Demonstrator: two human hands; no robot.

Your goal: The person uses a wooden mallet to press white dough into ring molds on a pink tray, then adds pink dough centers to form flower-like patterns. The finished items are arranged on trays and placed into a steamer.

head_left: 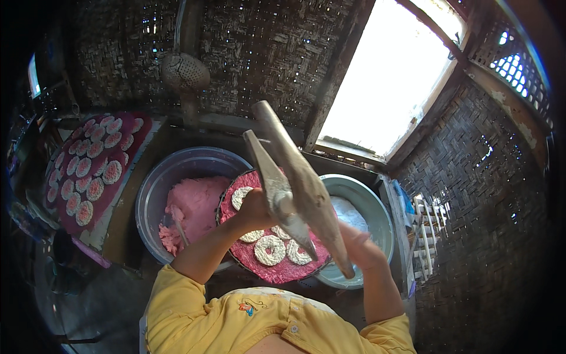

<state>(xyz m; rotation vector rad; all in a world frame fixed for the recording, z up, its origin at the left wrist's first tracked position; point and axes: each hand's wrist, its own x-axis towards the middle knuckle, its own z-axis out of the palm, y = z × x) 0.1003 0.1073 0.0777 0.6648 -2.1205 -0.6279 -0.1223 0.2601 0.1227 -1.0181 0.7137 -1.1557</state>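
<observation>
We gripped the press (295, 183) with both hands (257, 207) (359, 245) over the tray (277, 272); squeezing crookedly, dough could land at nine o'clock, overlapping rings (270, 249).

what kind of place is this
Likely a rustic hut kitchen for handmade snacks: woven bamboo walls, a basin of pink dough, and a red tray of white pressed rings set aside.

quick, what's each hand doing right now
Left hand: closed on the metal press.
Right hand: closed on the press's long handle.
</observation>
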